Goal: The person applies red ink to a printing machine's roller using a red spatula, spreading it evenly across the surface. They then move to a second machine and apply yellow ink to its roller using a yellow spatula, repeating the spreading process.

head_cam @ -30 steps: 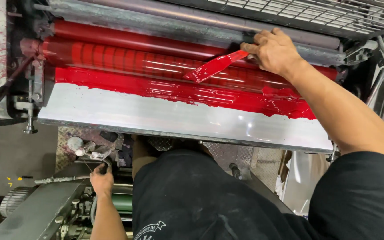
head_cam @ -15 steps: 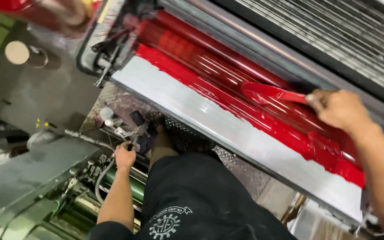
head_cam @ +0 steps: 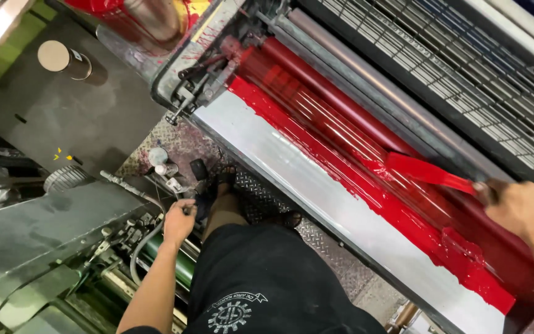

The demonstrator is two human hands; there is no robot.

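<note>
While the right hand (head_cam: pixel 520 207) grips the red-coated flat ink knife (head_cam: pixel 428 171), now drawn farther right along the glossy red ink trough (head_cam: pixel 366 179), the left hand (head_cam: pixel 179 221) stays clasped on grey machine fittings (head_cam: pixel 134 238).

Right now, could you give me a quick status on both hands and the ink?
Right hand gripping red ink knife over the roller. Left hand down on machine parts by the hose. Red ink pooled along the tray. Nothing blocking.
</note>
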